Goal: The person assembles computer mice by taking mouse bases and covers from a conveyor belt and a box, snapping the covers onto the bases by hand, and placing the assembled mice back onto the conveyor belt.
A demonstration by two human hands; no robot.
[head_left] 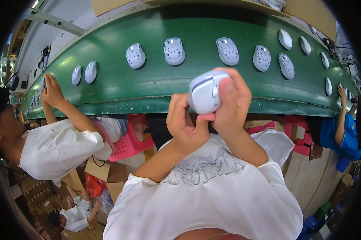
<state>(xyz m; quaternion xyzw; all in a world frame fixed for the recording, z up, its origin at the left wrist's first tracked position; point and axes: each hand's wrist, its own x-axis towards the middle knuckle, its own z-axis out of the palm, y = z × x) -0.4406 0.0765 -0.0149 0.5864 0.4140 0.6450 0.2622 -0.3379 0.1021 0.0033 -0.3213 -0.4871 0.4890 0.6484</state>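
A white computer mouse is held up in front of my chest, over the near edge of the green conveyor belt. My right hand is wrapped round its right side, thumb lying along the shell. Curled against its lower left is my left hand, with the fingertips partly hidden behind the mouse. Beyond my hands, several mice with bare, dotted undersides lie on the belt, among them one mouse to the left and another mouse straight ahead.
More white mice, such as this one, lie at the belt's far right. A co-worker in white handles something at the left; another in blue reaches over the right end. Pink plastic stools and open cardboard boxes stand below.
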